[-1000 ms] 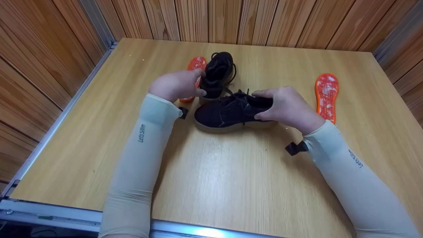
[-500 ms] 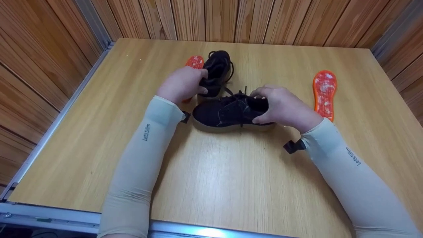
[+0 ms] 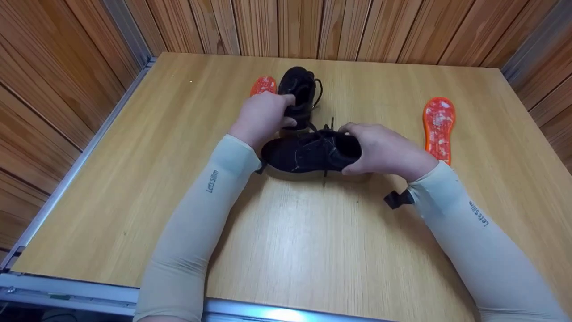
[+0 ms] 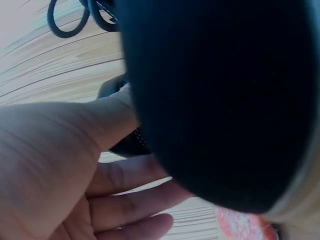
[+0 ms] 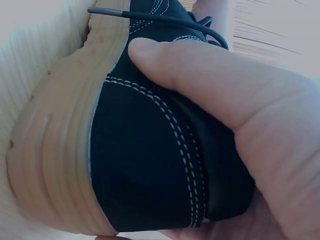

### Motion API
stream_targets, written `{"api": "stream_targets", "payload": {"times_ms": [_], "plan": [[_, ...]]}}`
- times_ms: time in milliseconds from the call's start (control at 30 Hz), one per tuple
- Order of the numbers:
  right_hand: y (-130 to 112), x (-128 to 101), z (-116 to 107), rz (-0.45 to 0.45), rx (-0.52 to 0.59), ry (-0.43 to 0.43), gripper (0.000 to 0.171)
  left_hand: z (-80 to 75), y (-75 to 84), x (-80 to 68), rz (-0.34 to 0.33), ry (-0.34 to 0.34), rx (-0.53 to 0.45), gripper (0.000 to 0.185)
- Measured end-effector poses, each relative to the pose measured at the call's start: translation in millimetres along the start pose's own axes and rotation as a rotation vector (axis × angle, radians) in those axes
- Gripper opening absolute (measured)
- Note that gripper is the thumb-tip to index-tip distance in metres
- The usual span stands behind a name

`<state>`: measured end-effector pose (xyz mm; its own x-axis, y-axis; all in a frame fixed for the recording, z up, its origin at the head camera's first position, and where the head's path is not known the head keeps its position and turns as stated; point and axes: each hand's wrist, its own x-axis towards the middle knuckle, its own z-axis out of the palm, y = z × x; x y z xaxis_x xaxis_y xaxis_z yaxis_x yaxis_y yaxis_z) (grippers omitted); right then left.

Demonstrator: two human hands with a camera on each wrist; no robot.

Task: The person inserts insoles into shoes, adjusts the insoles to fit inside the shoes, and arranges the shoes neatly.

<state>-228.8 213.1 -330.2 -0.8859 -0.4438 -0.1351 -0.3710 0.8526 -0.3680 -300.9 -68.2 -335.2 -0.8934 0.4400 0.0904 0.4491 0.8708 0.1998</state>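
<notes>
Shifted slightly toward the right edge of a wooden tabletop (image 3: 290,250) over the past second, the far black shoe (image 3: 300,96) travels with a person's left hand (image 3: 262,116); forefinger and thumb, partly spread, grip it by the heel, though the left wrist view is largely blocked by the near shoe's toe and the fingertips' hold seems only partly visible. The far shoe sits toward the middle of the far edge, toe pointing that way; the near black shoe (image 3: 306,152) lies crosswise in front of it, toe toward the left edge; whether the two touch cannot be told. The right hand (image 3: 382,145) holds the near shoe around its heel collar, thumb along the side facing the near edge, the gap between fingers and thumb filled by the shoe; its pale ridged sole (image 5: 55,150) shows from the right wrist. One orange insole (image 3: 263,86) lies just beside the far shoe, on its left-edge side, partly behind the left hand; the other orange insole (image 3: 439,127) lies toward the right edge, beyond the right wrist; pale sleeves (image 3: 192,219) cover both forearms; wooden panels (image 3: 299,27) rise behind the far edge.
</notes>
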Motion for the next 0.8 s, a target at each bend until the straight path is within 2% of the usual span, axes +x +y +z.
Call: {"api": "stream_targets", "payload": {"times_ms": [67, 133, 233, 300, 367, 500, 667, 800], "plan": [[0, 1, 1, -0.010, -0.003, 0.002, 0.086, -2.0, 0.6, -3.7, -0.016, -0.014, -0.057, 0.048], [0, 1, 2, -0.011, 0.000, 0.000, 0.085, -7.7, 0.5, -8.4, -0.051, -0.065, -0.121, 0.064], [-1, 1, 4, -0.005, 0.005, -0.017, 0.086, -19.9, 0.2, -15.7, -0.104, -0.251, -0.159, 0.072], [-1, 2, 4, -0.006, 0.010, -0.023, 0.086, -27.2, 0.7, -19.0, -0.116, -0.384, -0.125, 0.067], [-2, 3, 3, -0.006, 0.009, -0.027, 0.086, -31.6, 2.2, -20.7, -0.097, -0.489, -0.082, 0.056], [-1, 0, 2, 0.004, -0.001, -0.031, 0.089, -33.9, 7.5, -19.1, -0.080, -0.555, -0.047, 0.063], [-2, -3, 1, 0.000, -0.018, -0.033, 0.089, -33.4, 13.5, -16.9, -0.138, -0.652, -0.037, 0.090], [-4, -2, 1, -0.002, -0.021, -0.031, 0.088, -31.9, 15.3, -16.8, -0.148, -0.670, -0.020, 0.091]]}}
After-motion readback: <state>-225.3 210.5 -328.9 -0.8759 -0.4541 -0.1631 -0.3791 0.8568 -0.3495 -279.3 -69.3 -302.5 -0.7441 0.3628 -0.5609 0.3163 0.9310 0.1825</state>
